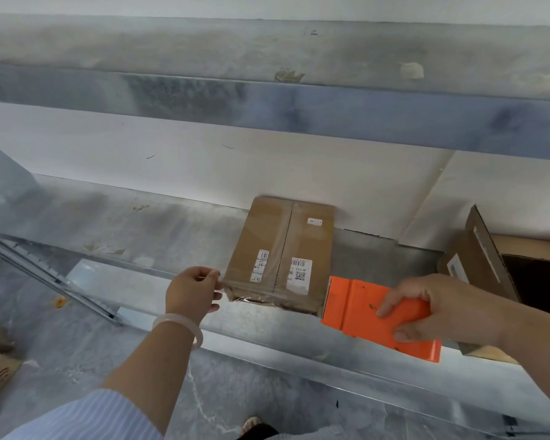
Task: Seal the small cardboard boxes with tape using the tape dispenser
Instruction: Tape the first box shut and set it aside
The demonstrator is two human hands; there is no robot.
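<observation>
A box (280,249) sits on a metal shelf (134,223) against the far wall, clear tape along its top seam and near face, 2 white labels on top. The right hand (442,309) grasps an orange dispenser (356,306) at the box's near-right corner. The left hand (192,290), fingers curled, touches the near-left corner; I cannot tell whether it pinches tape. An open carton (489,258) stands at the right.

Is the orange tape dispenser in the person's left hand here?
No, the right hand grips the orange tape dispenser, while the left hand is at the near-left corner of the cardboard box.
</observation>
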